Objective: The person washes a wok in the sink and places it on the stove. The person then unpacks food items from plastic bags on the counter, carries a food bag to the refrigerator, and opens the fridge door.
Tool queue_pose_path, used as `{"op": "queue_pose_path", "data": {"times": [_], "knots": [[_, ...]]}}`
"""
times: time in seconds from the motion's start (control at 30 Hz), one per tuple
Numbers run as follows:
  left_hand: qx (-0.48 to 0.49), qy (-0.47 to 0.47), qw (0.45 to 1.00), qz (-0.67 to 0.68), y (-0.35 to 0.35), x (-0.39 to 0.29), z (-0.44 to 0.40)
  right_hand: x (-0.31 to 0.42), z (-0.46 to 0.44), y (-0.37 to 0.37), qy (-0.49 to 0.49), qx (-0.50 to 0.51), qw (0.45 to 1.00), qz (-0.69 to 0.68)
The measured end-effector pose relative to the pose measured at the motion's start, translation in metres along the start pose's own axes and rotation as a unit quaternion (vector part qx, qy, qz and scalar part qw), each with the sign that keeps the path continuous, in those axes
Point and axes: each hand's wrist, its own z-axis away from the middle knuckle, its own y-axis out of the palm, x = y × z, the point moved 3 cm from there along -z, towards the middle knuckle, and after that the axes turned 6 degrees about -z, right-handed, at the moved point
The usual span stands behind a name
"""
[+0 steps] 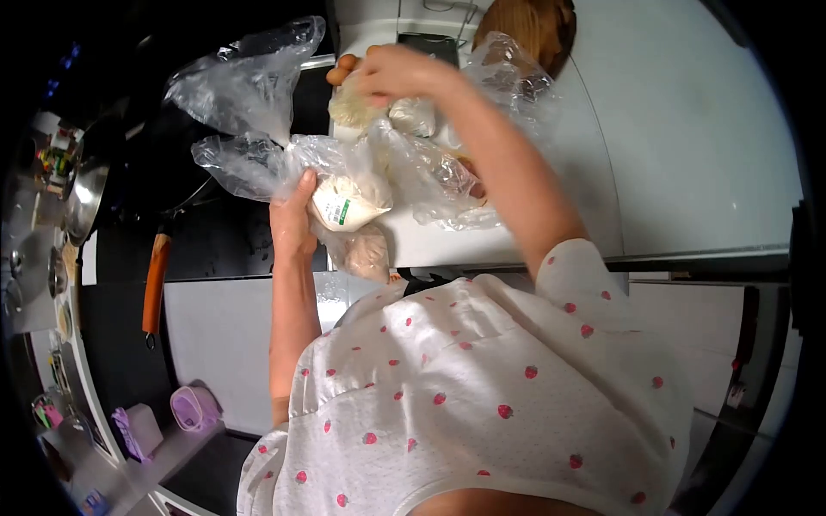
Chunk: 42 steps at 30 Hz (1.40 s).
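My left hand (294, 215) grips a clear plastic bag of white powder (348, 199) with a white and green label, thumb on its near side. Below this bag hangs or lies a second bag with pale pinkish-beige contents (366, 253). My right hand (400, 73) is stretched across the counter, over a bag of pale yellow contents (351, 105). It is smeared by motion, so whether its fingers grip that bag is unclear. Brown eggs (337, 75) sit just beside it. A small bag of white contents (413, 116) lies under my right wrist.
Loose clear bags (249, 86) spread over the dark stove at left. Another bag (439, 176) with brownish contents lies on the white counter (413, 241). A round wooden board (529, 34) stands at the back. A pan with an orange handle (156, 279) juts past the stove edge.
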Motion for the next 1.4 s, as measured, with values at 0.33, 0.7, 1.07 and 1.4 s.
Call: {"op": "queue_pose_path", "data": {"times": [0.33, 0.7, 1.07, 1.4], "knots": [[-0.031, 0.003, 0.999, -0.020, 0.007, -0.001, -0.007, -0.134, 0.013, 0.053, 0.398, -0.006, 0.912, -0.097], [-0.046, 0.007, 0.999, -0.011, 0.009, -0.005, -0.013, -0.142, 0.002, 0.034, 0.296, -0.230, 0.906, -0.195], [-0.014, 0.000, 1.000, 0.015, 0.011, -0.007, -0.009, -0.008, 0.061, -0.071, 0.055, -0.369, 0.927, -0.048], [0.031, -0.046, 0.998, 0.027, 0.005, -0.012, 0.007, 0.056, 0.072, -0.009, -0.045, -0.135, 0.882, -0.449]]}}
